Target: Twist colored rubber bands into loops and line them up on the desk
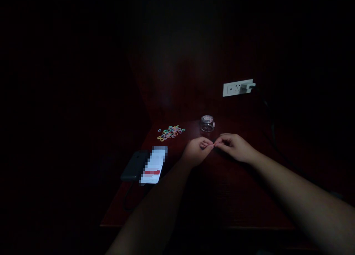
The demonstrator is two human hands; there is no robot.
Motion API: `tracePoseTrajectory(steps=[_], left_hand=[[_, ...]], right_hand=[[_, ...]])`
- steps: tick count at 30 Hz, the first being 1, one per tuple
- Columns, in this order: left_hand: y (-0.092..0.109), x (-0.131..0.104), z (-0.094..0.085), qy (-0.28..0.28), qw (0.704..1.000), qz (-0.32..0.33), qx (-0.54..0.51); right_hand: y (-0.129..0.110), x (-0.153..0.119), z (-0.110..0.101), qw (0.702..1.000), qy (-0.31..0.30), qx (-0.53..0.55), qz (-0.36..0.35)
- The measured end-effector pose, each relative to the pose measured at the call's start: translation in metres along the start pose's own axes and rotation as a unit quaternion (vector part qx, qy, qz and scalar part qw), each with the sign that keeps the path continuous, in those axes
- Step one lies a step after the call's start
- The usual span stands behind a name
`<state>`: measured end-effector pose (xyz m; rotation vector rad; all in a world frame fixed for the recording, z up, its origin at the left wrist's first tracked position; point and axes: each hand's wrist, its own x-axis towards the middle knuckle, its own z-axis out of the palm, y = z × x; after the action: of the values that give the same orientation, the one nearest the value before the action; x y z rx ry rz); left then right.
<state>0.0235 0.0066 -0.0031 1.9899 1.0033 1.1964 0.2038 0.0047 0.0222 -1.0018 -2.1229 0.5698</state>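
Observation:
My left hand (196, 151) and my right hand (234, 146) meet over the dark red table, their fingertips pinched together. Between them a tiny orange sliver (213, 144) shows, which looks like part of a small band; the fingers hide most of it. Just beyond my hands stands a small clear round jar (207, 126) with a lid on. To the left of the jar lies a loose pile of small coloured hair ties (171, 132), in yellow, green, pink, orange and purple.
A phone with a lit screen (155, 164) lies at the left, beside a dark power bank (134, 165) with a cable. On the back panel is a white socket (233, 88) holding a plug (247, 86); its dark cord runs down the right. The table's front edge (138, 225) shows below.

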Motion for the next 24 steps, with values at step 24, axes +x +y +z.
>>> tracePoseTrajectory(steps=[24], left_hand=[[0.0034, -0.0006, -0.0012, -0.014, 1.0, -0.004, 0.015]], right_hand=[[-0.0015, 0.0, 0.0009, 1.0, -0.007, 0.008, 0.016]])
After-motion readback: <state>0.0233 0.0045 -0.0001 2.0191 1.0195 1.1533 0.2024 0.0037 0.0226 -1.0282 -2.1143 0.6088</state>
